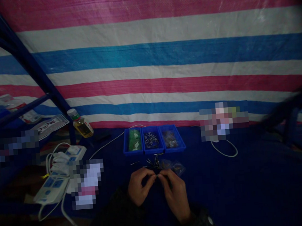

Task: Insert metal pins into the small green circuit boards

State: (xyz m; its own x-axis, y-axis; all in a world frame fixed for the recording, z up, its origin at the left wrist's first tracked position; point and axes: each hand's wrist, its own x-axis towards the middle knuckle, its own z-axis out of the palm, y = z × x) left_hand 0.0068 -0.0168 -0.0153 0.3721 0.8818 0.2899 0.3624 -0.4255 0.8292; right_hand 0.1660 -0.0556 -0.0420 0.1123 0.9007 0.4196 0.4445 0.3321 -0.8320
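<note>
My left hand (142, 187) and my right hand (175, 193) meet fingertip to fingertip over the dark blue surface. Each is closed in a pinch, and whatever lies between the fingertips is too small to make out. Just beyond them lie loose thin metal pins (156, 160) and small clear plastic bags (178, 167). Three blue trays stand in a row behind: the left tray (124, 146) holds green and clear packets, the middle tray (153, 151) many metal pins, the right tray (183, 146) clear bags with small contents.
At the left are a white power strip (51, 188) with plugs and cables, and a bottle (82, 127) of yellow liquid. A white cable loop (234, 155) lies at the right. A blue metal frame (32, 66) rises at the left, before a striped sheet (148, 54).
</note>
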